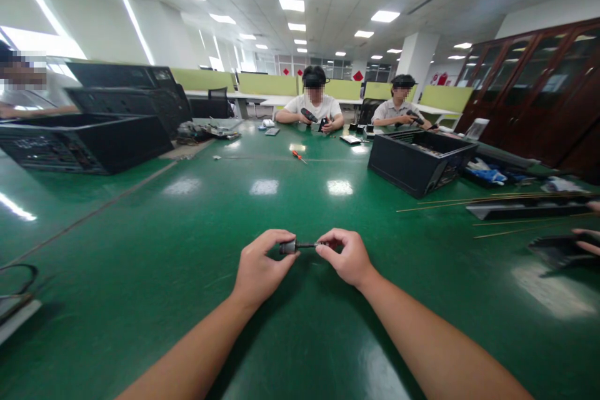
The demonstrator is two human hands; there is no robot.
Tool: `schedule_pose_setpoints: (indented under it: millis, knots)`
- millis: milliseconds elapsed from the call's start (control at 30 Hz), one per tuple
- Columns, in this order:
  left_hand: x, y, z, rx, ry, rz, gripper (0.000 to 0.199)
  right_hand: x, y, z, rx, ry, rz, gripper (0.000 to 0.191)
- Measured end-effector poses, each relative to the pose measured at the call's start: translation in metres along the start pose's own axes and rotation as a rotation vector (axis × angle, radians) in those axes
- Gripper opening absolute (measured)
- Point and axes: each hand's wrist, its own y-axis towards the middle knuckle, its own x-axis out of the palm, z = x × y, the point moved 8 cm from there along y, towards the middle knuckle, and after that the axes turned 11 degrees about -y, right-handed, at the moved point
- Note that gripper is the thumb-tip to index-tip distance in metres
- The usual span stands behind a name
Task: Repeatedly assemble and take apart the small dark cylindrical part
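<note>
Over the green table (pixel 201 300), my left hand (pixel 260 267) grips a short dark cylinder (pixel 287 247) between thumb and fingers. A thin dark rod (pixel 307 245) runs from the cylinder's right end, level and pointing to the right. The far tip of that rod is pinched by the thumb and fingers of my right hand (pixel 350 258). The fingers partly cover a small metallic bit at the tip, so its exact form is hidden. Both hands are close together, joined only by this piece.
An orange screwdriver (pixel 297 155) lies ahead. Black computer cases stand right (pixel 417 159) and left (pixel 84 144). Thin brass-coloured rods (pixel 435 206) stick out at right near another person's hand (pixel 588 240). Two people (pixel 315 103) with power drills sit opposite; another sits far left.
</note>
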Motion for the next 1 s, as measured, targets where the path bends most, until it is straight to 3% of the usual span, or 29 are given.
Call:
schedule_pose_setpoints:
  millis: [467,600,733,867,1000]
  knots:
    - [-0.002,0.002,-0.002,-0.027,0.008,0.014,0.019,-0.001,0.001,0.005,0.025,0.018,-0.002,0.009]
    - [-0.008,0.004,-0.005,-0.057,0.056,0.044,0.023,-0.002,0.004,0.016,0.121,0.161,0.008,0.012]
    - [-0.018,0.006,-0.022,-0.212,0.084,0.125,0.036,-0.006,0.008,0.039,0.283,0.402,0.095,0.021]
    - [-0.023,0.005,-0.043,-0.448,-0.194,0.192,0.055,0.001,0.010,0.052,0.393,0.555,0.095,0.038]
    - [-0.051,0.000,-0.043,-0.578,-0.354,0.227,0.060,0.011,0.011,0.050,0.399,0.563,0.036,0.051]
